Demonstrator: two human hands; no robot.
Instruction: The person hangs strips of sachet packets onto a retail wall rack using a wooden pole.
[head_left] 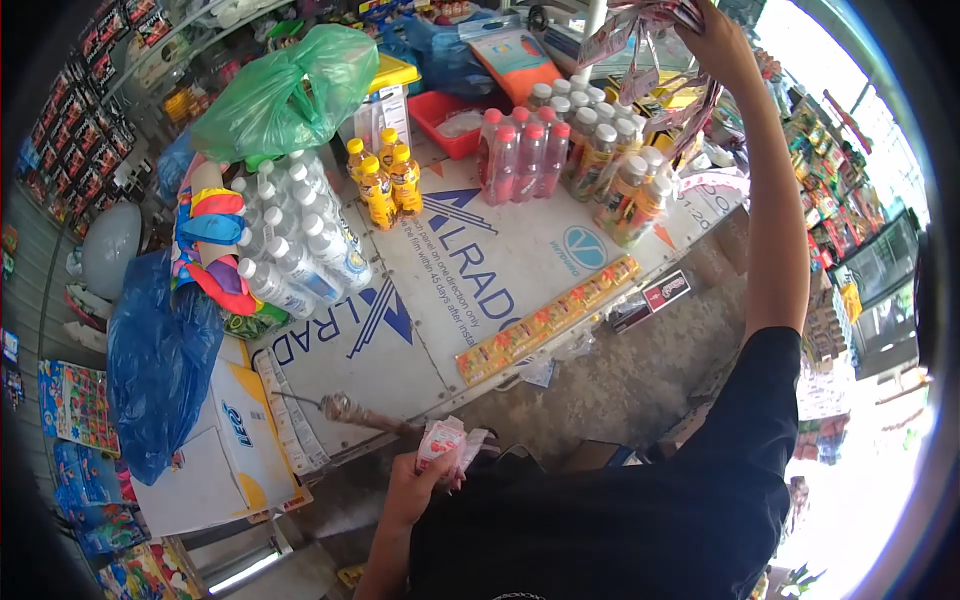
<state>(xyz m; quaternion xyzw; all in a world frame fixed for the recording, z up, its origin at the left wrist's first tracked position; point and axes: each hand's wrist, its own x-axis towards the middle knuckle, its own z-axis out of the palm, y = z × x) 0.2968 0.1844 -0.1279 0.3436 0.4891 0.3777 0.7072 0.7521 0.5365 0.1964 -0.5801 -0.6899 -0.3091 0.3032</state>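
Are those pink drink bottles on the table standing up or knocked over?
Standing upright: the pink drink bottles sit on their bases on the table, pink caps on top.

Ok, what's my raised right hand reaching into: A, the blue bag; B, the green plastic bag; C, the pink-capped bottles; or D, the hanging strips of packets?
D: the right hand is up among the hanging strips of packets above the table, while the left hand holds small packets low down.
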